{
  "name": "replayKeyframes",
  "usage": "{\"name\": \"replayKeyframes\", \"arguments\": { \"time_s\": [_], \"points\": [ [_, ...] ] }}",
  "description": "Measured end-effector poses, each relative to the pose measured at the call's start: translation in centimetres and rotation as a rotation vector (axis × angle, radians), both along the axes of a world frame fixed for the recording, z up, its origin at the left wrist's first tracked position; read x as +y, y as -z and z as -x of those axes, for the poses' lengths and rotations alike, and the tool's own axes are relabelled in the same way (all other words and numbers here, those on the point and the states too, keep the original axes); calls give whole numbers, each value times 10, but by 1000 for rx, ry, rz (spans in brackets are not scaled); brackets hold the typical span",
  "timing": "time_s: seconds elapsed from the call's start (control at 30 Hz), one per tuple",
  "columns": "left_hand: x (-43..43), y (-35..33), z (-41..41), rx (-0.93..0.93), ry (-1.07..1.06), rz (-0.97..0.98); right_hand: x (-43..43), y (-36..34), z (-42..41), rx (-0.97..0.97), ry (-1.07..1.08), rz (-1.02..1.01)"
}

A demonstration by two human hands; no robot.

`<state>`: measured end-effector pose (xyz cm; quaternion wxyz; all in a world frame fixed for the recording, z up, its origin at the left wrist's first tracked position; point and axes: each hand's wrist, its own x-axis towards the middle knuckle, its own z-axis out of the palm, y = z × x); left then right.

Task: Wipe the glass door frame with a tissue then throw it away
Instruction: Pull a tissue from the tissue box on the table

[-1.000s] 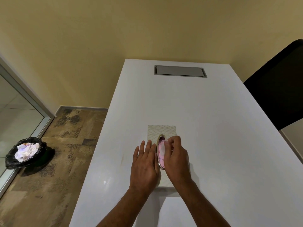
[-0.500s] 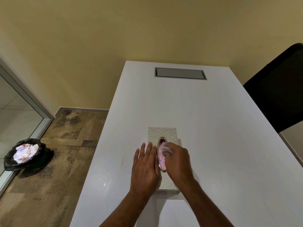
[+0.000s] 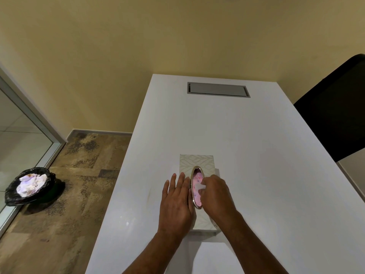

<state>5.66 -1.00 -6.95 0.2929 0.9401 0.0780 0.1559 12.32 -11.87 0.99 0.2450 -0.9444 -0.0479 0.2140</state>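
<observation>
A pale patterned tissue box with an oval metal-rimmed slot lies on the white table. My left hand lies flat on the box's left side, fingers spread. My right hand pinches a white tissue at the slot, where pinkish tissue shows. The glass door frame runs along the far left. A bin lined with a black bag and holding crumpled tissues stands on the floor beside the frame.
A black chair back stands at the table's right edge. A grey flap cover is set into the far end of the table. Brown patterned floor lies between table and bin. A yellow wall is behind.
My right hand's fingers have closed down onto the tissue in the slot. My left hand has stayed flat on the box.
</observation>
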Motion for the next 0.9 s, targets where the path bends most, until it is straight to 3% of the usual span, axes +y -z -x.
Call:
{"name": "replayKeyframes", "arguments": {
  "time_s": [0.27,0.47,0.6,0.9],
  "points": [
    [0,-7,1,-26,8,-15,-5,-2,-5,-110,-13,-44],
    [3,-5,-1,55,26,21,-5,10,4,6,91,-138],
    [1,-6,0,49,15,15,3,1,4,-184,186,-175],
    [1,-10,1,72,11,-10,5,-12,6,-325,252,-254]
  ]
}}
